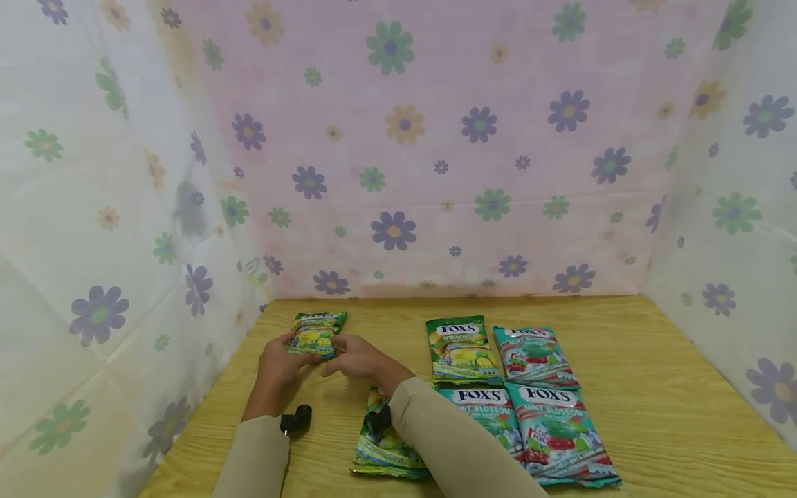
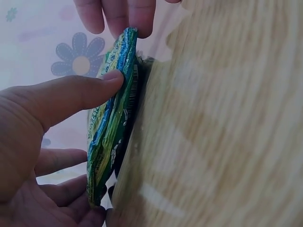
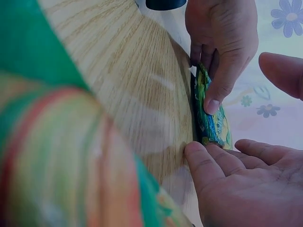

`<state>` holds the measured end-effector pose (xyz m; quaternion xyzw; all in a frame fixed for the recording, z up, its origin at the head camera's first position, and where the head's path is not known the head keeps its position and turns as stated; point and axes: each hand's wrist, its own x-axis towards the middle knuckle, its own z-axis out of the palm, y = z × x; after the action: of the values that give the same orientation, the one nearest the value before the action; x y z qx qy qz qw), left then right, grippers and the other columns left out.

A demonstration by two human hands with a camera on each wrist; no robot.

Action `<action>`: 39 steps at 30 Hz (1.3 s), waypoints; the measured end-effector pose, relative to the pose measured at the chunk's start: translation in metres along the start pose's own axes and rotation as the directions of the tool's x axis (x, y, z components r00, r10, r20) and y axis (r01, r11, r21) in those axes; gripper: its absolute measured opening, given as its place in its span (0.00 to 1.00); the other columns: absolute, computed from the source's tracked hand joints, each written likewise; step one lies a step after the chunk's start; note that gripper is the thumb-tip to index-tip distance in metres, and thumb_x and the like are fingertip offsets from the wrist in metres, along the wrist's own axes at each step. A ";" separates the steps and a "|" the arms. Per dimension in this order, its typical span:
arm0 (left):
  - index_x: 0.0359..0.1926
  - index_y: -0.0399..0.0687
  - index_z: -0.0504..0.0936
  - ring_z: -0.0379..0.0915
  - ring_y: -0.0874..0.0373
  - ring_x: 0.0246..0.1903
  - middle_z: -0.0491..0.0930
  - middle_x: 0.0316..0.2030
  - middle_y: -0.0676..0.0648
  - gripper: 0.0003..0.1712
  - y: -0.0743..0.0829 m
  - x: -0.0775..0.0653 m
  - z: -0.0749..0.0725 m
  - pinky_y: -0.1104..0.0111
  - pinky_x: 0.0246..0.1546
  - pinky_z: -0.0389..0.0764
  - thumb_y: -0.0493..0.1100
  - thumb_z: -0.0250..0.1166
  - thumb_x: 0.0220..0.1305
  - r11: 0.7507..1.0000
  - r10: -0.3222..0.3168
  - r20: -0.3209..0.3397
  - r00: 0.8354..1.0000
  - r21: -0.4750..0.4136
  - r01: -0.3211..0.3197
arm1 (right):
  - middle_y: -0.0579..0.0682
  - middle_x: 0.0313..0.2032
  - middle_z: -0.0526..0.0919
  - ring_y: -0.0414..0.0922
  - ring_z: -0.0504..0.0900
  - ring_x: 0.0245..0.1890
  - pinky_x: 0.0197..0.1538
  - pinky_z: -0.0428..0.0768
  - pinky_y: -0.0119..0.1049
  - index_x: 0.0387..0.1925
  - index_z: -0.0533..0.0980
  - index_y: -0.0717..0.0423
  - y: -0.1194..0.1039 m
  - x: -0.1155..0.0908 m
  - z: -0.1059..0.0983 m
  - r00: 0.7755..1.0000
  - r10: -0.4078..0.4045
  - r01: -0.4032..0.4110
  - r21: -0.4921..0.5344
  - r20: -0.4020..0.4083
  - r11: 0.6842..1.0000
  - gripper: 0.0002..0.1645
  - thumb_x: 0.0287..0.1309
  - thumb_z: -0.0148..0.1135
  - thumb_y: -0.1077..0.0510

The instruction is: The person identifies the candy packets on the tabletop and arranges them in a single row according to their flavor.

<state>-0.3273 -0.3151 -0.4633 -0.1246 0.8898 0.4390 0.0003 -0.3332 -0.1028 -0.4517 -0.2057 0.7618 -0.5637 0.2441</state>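
Note:
A green and yellow bag of Fox's candy point(image 1: 314, 337) is at the far left of the table. My left hand point(image 1: 277, 366) grips its left edge. In the left wrist view, the thumb of that hand point(image 2: 28, 127) presses the top of the bag point(image 2: 109, 123) while the fingers reach round its side. From the right, my right hand point(image 1: 361, 357) touches the bag's other end. The right wrist view shows the fingers of this hand point(image 3: 241, 182) extended, their tips against the bag point(image 3: 210, 120), with the thumb held away from it.
Another green bag point(image 1: 463, 353) lies mid-table beside a teal Mint Blossom bag point(image 1: 538, 363). Two more teal bags point(image 1: 560, 439) sit in front. My right sleeve point(image 1: 454, 429) partly covers a nearer green bag point(image 1: 382, 449). Flowered sheets point(image 1: 436, 138) enclose the wooden table point(image 1: 672, 408) on three sides.

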 end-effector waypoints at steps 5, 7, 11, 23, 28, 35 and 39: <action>0.79 0.29 0.52 0.57 0.28 0.72 0.57 0.75 0.24 0.61 0.002 -0.001 -0.001 0.37 0.70 0.65 0.55 0.77 0.61 1.000 0.029 -0.002 1.000 0.011 -0.029 | 0.54 0.81 0.56 0.58 0.60 0.79 0.73 0.71 0.58 0.81 0.54 0.56 -0.002 -0.003 -0.003 1.000 -0.006 0.006 0.010 0.007 1.000 0.54 0.62 0.73 0.54; 0.78 0.29 0.56 0.64 0.29 0.68 0.63 0.72 0.24 0.59 0.002 -0.001 -0.001 0.39 0.66 0.70 0.55 0.77 0.60 0.998 0.061 -0.018 0.998 0.019 -0.060 | 0.55 0.81 0.55 0.58 0.60 0.79 0.72 0.71 0.58 0.82 0.53 0.57 -0.002 -0.004 -0.005 1.000 -0.014 0.014 0.014 0.015 1.000 0.54 0.62 0.72 0.54; 0.77 0.30 0.60 0.70 0.33 0.64 0.68 0.69 0.26 0.56 0.004 0.000 0.000 0.42 0.63 0.74 0.54 0.77 0.60 0.993 0.117 -0.051 0.992 0.012 -0.116 | 0.56 0.81 0.56 0.59 0.63 0.77 0.70 0.74 0.57 0.82 0.53 0.57 -0.004 -0.005 -0.011 0.999 -0.033 0.033 -0.004 0.023 0.999 0.55 0.62 0.73 0.53; 0.79 0.33 0.56 0.56 0.28 0.73 0.55 0.76 0.26 0.56 0.019 -0.004 0.003 0.36 0.67 0.69 0.56 0.75 0.64 0.983 0.180 -0.031 0.983 0.049 -0.179 | 0.52 0.81 0.56 0.57 0.58 0.80 0.73 0.71 0.58 0.81 0.56 0.51 -0.008 -0.020 -0.023 0.998 -0.049 0.046 -0.090 -0.034 0.995 0.51 0.64 0.71 0.51; 0.80 0.33 0.54 0.56 0.28 0.73 0.50 0.78 0.27 0.56 0.025 -0.006 0.005 0.36 0.68 0.69 0.55 0.74 0.64 0.983 0.183 -0.029 0.983 0.038 -0.182 | 0.50 0.80 0.60 0.57 0.62 0.78 0.71 0.73 0.57 0.81 0.58 0.49 -0.011 -0.029 -0.036 0.995 -0.055 0.048 -0.084 -0.089 0.995 0.48 0.66 0.69 0.49; 0.79 0.35 0.56 0.55 0.29 0.74 0.52 0.78 0.28 0.54 0.037 -0.010 0.010 0.36 0.68 0.68 0.55 0.74 0.64 0.975 0.218 -0.032 0.975 0.044 -0.216 | 0.50 0.76 0.66 0.57 0.68 0.75 0.70 0.75 0.56 0.78 0.63 0.49 -0.018 -0.043 -0.060 0.983 -0.087 0.080 -0.048 -0.164 0.996 0.43 0.66 0.68 0.50; 0.80 0.37 0.56 0.51 0.29 0.76 0.51 0.78 0.29 0.56 0.046 -0.015 0.012 0.36 0.70 0.66 0.58 0.74 0.64 0.972 0.232 -0.026 0.972 0.049 -0.230 | 0.51 0.76 0.67 0.58 0.69 0.74 0.68 0.76 0.57 0.78 0.64 0.48 -0.018 -0.051 -0.071 0.980 -0.108 0.094 -0.088 -0.170 0.992 0.42 0.66 0.67 0.49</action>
<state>-0.3245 -0.2755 -0.4330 -0.0271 0.9079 0.4137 -0.0617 -0.3348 -0.0238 -0.4101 -0.2036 0.7907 -0.5603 0.1392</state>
